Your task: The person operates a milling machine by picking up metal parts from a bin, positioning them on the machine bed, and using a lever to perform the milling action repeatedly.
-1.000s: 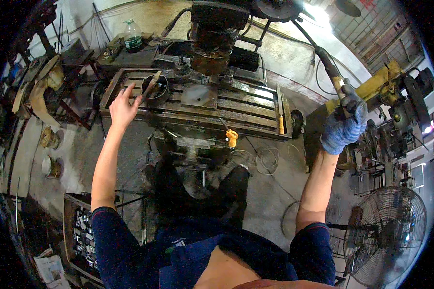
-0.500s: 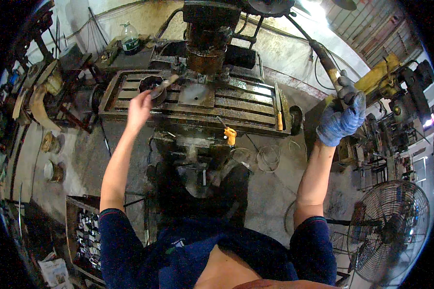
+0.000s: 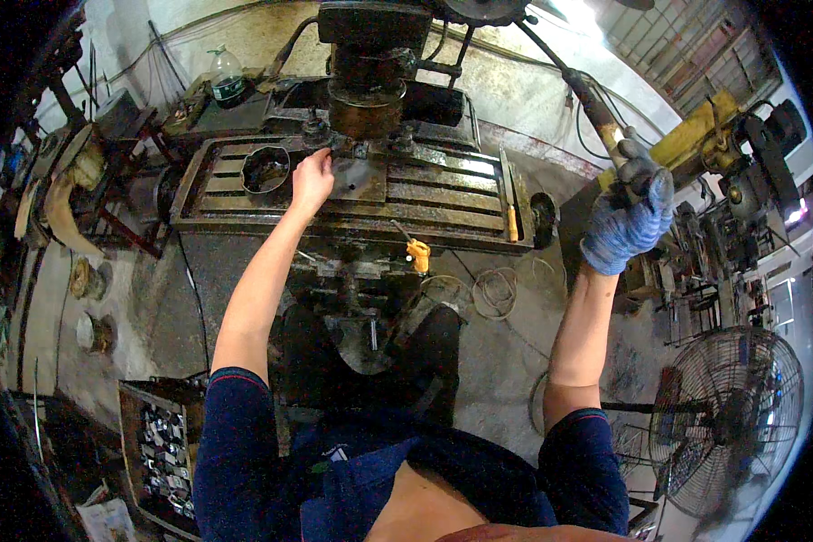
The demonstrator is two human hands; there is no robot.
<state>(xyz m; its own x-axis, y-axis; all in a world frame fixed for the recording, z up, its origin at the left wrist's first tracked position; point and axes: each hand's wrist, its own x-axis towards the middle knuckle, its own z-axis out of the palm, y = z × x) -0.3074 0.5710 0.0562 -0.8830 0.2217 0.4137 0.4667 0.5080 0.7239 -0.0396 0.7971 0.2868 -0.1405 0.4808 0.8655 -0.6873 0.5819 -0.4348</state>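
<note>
I stand at a drill press (image 3: 370, 86) with a slotted, rusty work table (image 3: 443, 194). My bare left hand (image 3: 312, 178) rests on a flat metal plate (image 3: 363, 178) lying on the table under the spindle, fingers closed on the plate's left edge. My right hand (image 3: 628, 217), in a blue knit glove, is shut around the end of the long feed lever (image 3: 592, 99) that slants up to the machine head. A dark round tin (image 3: 265, 169) sits on the table just left of my left hand.
A file with a yellow handle (image 3: 509, 203) lies on the table's right side. An orange-handled crank (image 3: 418, 255) sticks out below the table. A standing fan (image 3: 730, 417) is at lower right, a tray of sockets (image 3: 163, 447) at lower left, a plastic bottle (image 3: 228, 79) behind.
My left hand has moved right from the round tin to the metal plate under the spindle. My gloved right hand has stayed on the feed lever.
</note>
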